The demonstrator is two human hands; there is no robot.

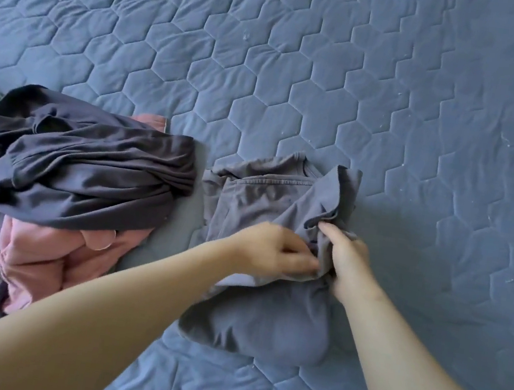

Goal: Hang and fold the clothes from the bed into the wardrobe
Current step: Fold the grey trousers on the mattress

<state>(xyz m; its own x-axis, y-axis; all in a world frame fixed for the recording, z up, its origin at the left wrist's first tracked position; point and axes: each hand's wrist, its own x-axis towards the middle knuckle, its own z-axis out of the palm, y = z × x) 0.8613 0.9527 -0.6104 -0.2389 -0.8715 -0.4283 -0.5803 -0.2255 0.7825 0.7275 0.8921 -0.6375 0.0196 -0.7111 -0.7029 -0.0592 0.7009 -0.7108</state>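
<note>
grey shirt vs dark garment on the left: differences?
Colour: the grey shirt is mid grey, the dark garment near black. Pose: the grey shirt lies mostly flat, the dark garment is crumpled over a pink garment. Handling: left hand and right hand both hold the grey shirt; no hand touches the dark garment. Both lie on the blue quilted bed.

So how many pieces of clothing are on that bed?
3 that I can tell apart: a grey T-shirt in the middle, held by the left hand and right hand; a dark garment at left; a pink garment under it. More may be hidden beneath.
</note>
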